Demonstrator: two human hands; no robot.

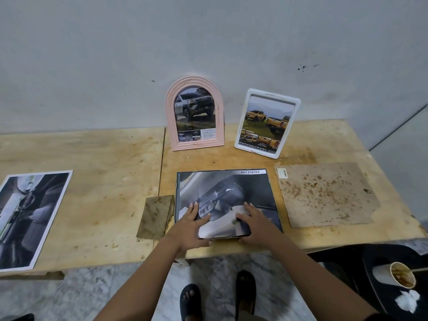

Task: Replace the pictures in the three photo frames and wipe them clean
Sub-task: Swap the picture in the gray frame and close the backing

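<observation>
1. At 4 o'clock, off the desk (231, 158), a used cup (401, 273) sits on a dark seat, out of the way.
2. Dead ahead at the desk's near edge, the left grip (190, 220) and right grip (253, 218) both lie flat with fingers straight. They clasp nothing and press on the print (222, 188).
3. The print rests in the black frame (177, 195), which lies flat on the desk. The print's near edge rides up under the grips.
4. Judged step: seating the new picture in the third frame. The next move calls for squaring the print inside the rim and flattening that lifted edge before anything goes over it.
5. At the frame's 9 o'clock, just beside it, lies a folded cloth (157, 216), handy for wiping.
6. At its 3 o'clock, near but apart, lies the stained board (324, 195), likely the backing, which must go on before the frame can be stood up.
7. Well off at 9 o'clock lies a loose picture (30, 218).
8. At 12 o'clock the pink frame (169, 107) and at 1 o'clock the white frame (256, 152) stand by the wall, each showing a truck picture. Whether they are wiped, I cannot tell.
</observation>
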